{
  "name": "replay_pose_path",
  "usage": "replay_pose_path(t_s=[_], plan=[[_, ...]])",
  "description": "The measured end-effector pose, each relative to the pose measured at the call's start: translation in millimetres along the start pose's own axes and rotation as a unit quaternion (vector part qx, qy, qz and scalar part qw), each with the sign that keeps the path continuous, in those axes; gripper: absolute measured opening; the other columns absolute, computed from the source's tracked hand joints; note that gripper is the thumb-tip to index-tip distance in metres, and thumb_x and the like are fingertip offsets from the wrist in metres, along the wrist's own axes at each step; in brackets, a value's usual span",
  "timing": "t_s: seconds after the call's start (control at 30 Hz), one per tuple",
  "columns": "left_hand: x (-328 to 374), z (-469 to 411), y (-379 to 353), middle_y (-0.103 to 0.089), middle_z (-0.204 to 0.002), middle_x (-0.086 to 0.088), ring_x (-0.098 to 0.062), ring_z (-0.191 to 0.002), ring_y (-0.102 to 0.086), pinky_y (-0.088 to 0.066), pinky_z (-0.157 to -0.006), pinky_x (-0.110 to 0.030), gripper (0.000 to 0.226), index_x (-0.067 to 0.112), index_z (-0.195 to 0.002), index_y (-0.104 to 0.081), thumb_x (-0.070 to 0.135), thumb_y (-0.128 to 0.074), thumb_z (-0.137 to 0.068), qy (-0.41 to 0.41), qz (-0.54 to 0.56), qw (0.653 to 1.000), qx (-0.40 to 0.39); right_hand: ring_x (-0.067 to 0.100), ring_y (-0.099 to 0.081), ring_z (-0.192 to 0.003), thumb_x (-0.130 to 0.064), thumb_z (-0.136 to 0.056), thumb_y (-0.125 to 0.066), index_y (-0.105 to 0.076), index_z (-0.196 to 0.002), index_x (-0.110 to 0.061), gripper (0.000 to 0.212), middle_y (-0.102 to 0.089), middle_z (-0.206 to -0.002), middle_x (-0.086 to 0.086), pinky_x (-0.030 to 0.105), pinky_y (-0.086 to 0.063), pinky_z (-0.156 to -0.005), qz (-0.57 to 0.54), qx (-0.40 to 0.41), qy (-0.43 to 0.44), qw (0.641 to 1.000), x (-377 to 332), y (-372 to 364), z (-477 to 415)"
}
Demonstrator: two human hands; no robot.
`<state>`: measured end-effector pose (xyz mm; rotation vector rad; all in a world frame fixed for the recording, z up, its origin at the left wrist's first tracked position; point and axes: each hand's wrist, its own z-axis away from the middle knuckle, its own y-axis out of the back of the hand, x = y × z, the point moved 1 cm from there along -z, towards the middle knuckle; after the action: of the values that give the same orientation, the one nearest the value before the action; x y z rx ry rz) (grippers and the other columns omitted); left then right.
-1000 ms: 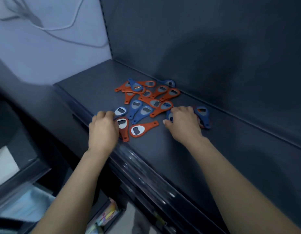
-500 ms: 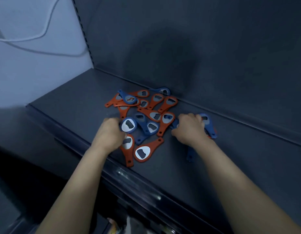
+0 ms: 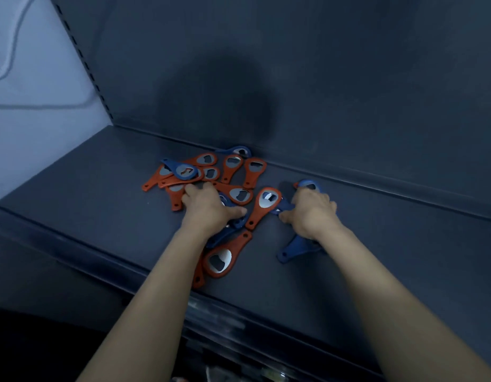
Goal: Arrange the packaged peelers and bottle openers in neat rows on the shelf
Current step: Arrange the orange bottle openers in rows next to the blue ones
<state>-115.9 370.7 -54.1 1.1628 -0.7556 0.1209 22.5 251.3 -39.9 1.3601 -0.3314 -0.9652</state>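
Far left, a pale wall with a looping cable (image 3: 32,106), then the dark shelf (image 3: 87,205) begins. The bottle openers (image 3: 233,166) lie on it in a loose heap towards the back panel (image 3: 349,92), mostly orange and criss-crossed rather than in rows. A blue opener (image 3: 183,170) lies on top of the heap's left side.

The left arm stretches straight in from the near edge. The left hand (image 3: 208,209) is palm down and flat on the pile, fingers spread and reaching to the far left over orange handles, thumb pointing right. It presses and grips nothing.

Just near that wrist lies a big orange opener (image 3: 222,260), head towards us. Between the two hands another orange one (image 3: 265,206) lies slanted, touching neither palm.

The right arm comes in from the near right. The right hand (image 3: 312,213) is knuckles up, fingers bent down over blue pieces, thumb beside a blue handle (image 3: 284,208). Whether it really grips that handle, I cannot tell. A blue-headed opener (image 3: 310,185) peeks out beyond the fingertips, and one more blue opener (image 3: 294,248) lies under the wrist, handle pointing near left.
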Motion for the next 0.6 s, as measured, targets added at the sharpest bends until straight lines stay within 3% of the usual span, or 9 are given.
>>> replay_pose_path(t_s=[0.1,0.17,0.37,0.43,0.53,0.6], plan=[[9,-1,-6,-0.037,-0.126,-0.01,-0.029,-0.119,-0.038,-0.042,-0.092,-0.037,0.056,0.015,-0.117,-0.047,0.029,-0.076,-0.072,-0.038,0.001,0.998,-0.043,0.026,-0.047,-0.092,-0.026,-0.084,-0.066,-0.06,-0.107,-0.01,0.028,-0.058,-0.103,0.009,0.034,-0.033,-0.089,-0.073,0.006,-0.018,0.997,12,7,6],[15,-1,-11,-0.044,-0.122,-0.006,-0.026,-0.115,-0.043,-0.045,-0.089,-0.036,0.051,0.019,-0.116,-0.049,0.021,-0.072,-0.071,-0.071,0.007,0.995,-0.071,0.028,-0.049,-0.095,-0.023,-0.086,-0.063,-0.061,-0.107,-0.01,0.025,-0.054,-0.094,0.006,0.034,-0.034,-0.089,-0.094,0.018,-0.024,0.995,19,11,8],[20,3,-11,-0.051,-0.12,-0.003,-0.024,-0.113,-0.047,-0.047,-0.084,-0.035,0.052,0.024,-0.118,-0.055,0.017,-0.069,-0.068,-0.119,0.002,0.991,-0.061,0.033,-0.055,-0.1,-0.019,-0.085,-0.054,-0.056,-0.084,-0.01,0.008,-0.056,-0.087,0.007,0.036,-0.04,-0.082,-0.15,0.078,-0.067,0.983,42,17,-2],[17,6,-7,-0.048,-0.118,0.002,-0.02,-0.113,-0.045,-0.043,-0.082,-0.029,0.052,0.027,-0.117,-0.056,0.017,-0.069,-0.068,-0.146,0.008,0.987,-0.064,0.036,-0.049,-0.109,-0.02,-0.088,-0.052,-0.055,-0.091,-0.007,0.014,-0.057,-0.1,0.013,0.036,-0.038,-0.085,-0.151,0.098,-0.08,0.98,44,16,-10],[9,11,-4,-0.043,-0.117,0.006,-0.015,-0.112,-0.042,-0.038,-0.081,-0.023,0.048,0.029,-0.115,-0.055,0.017,-0.07,-0.071,-0.167,-0.007,0.981,-0.102,0.035,-0.034,-0.122,-0.029,-0.089,-0.057,-0.052,-0.117,-0.006,0.037,-0.046,-0.13,0.016,0.039,-0.032,-0.097,-0.118,0.107,-0.084,0.984,41,10,-20],[5,16,-4,-0.042,-0.116,0.007,-0.012,-0.111,-0.041,-0.036,-0.082,-0.02,0.045,0.029,-0.114,-0.054,0.019,-0.072,-0.073,-0.177,-0.02,0.977,-0.118,0.034,-0.031,-0.125,-0.033,-0.085,-0.065,-0.047,-0.123,-0.007,0.049,-0.041,-0.135,0.013,0.04,-0.029,-0.1,-0.102,0.109,-0.085,0.985,40,6,-23]])
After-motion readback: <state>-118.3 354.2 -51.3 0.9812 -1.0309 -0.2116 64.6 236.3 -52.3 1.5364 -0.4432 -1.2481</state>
